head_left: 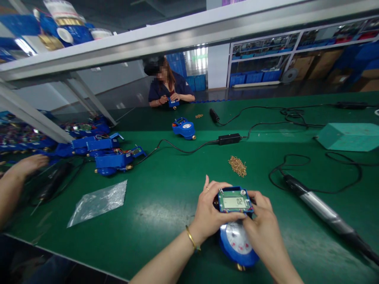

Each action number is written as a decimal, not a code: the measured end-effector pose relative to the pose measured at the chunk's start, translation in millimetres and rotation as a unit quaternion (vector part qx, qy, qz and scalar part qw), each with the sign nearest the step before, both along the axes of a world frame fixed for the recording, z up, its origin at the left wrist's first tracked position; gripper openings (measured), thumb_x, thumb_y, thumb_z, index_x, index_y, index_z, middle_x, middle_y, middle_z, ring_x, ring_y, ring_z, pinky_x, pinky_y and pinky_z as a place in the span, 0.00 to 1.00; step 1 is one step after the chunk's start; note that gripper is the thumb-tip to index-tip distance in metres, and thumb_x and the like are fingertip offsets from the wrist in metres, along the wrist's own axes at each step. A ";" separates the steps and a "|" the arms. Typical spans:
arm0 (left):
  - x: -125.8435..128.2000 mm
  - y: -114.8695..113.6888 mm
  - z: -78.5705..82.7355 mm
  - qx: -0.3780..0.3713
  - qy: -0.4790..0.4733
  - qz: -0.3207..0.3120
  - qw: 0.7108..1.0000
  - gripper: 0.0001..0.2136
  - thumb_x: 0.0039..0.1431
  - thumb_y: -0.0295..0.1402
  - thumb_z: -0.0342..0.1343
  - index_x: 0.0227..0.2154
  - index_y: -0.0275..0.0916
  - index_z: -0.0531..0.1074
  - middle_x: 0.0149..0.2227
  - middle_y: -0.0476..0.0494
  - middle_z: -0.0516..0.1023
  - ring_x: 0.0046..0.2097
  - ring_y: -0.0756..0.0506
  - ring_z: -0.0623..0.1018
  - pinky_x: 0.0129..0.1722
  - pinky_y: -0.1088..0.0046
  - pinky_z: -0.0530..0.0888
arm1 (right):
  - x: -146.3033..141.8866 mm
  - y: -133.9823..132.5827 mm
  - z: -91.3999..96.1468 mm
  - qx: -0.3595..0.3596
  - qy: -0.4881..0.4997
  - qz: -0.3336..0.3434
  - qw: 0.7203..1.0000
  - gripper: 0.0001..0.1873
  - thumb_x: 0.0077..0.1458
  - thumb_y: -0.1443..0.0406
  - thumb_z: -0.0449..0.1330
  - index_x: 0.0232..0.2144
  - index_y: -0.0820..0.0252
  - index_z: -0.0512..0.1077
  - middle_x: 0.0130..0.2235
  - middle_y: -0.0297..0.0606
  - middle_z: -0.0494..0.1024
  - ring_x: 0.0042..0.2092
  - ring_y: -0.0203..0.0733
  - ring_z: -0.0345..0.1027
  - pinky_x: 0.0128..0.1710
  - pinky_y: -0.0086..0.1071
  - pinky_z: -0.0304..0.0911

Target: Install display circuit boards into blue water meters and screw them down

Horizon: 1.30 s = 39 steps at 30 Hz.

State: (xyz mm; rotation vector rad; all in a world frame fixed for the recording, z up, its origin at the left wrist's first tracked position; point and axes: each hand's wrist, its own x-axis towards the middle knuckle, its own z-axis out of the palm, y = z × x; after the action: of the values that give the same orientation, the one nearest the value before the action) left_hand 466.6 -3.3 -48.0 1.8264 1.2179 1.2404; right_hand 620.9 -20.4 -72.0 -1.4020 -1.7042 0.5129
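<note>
A blue water meter [237,240] with a round dial and brass fittings stands near the front of the green bench. On its upper side is a blue box with a green circuit board and a lit display [233,202] reading about 0.2. My left hand [209,211] wraps the box from the left, its thumb along the near edge. From the right, my right hand [263,221] grips the box and its lower corner, fingers curled. The fingers hide part of the box's sides. A pile of small brass screws [237,166] lies just beyond the meter.
An electric screwdriver [322,209] with its cord lies right. A clear plastic bag [97,203] and several blue meters [114,161] are left, near a co-worker's hand [31,163]. Another meter [184,128] and a teal box [349,137] stand farther back. A person sits opposite.
</note>
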 end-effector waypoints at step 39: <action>-4.9 12.8 0.1 -0.146 -0.066 -0.029 0.987 0.28 0.39 0.44 0.73 0.43 0.39 0.74 0.41 0.43 0.79 0.43 0.42 0.79 0.44 0.67 0.76 | -3.4 -12.6 6.6 -0.023 0.031 0.001 0.999 0.14 0.61 0.69 0.51 0.37 0.61 0.78 0.52 0.49 0.71 0.55 0.55 0.60 0.52 0.56 0.63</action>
State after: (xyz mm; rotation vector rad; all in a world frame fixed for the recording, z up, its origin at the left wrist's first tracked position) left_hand 461.6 9.4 -47.9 1.5310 1.1946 1.0693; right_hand 617.5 -33.1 -65.4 -1.4028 -1.6539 0.5931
